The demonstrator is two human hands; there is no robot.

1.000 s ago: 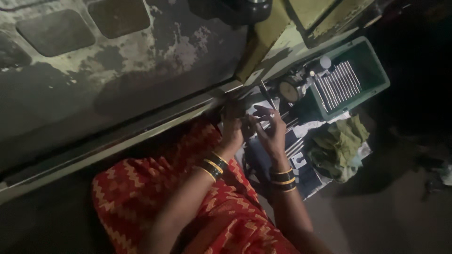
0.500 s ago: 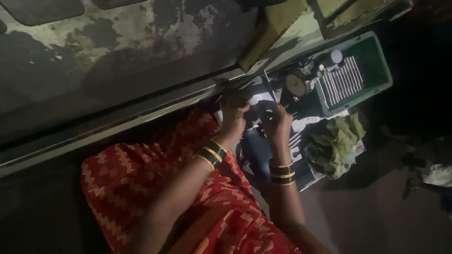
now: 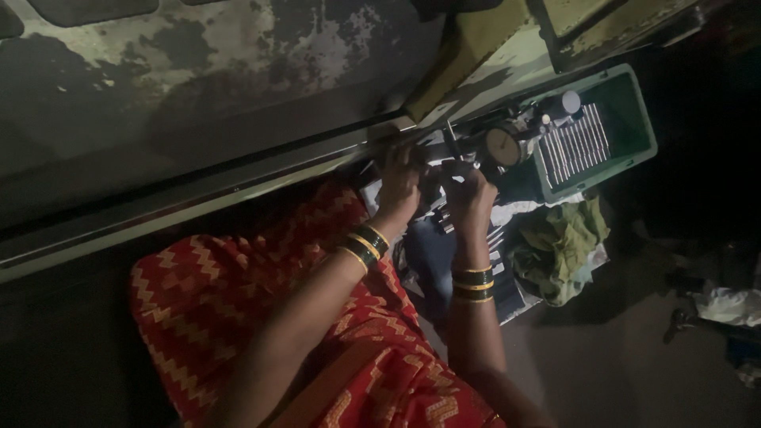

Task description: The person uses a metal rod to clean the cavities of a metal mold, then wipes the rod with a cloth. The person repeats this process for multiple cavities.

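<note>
Hands: left hand [image 3: 399, 186] and right hand [image 3: 469, 194] close together, fingers curled on small metal parts [image 3: 438, 208]; exact grip hidden in dim light.
Parts: beside dial gauge [image 3: 502, 145], near green tray [image 3: 634, 127].
Advice: steady both wrists, work slowly.

left hand [image 3: 399, 184] and right hand [image 3: 469, 194] drawn closer together, nearer the dial gauge [image 3: 502, 146]

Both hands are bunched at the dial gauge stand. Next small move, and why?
Probably steady the small part between the left hand and right hand before anything else: both are closed around it beside the round dial gauge, and the dim light hides the contact point.
</note>
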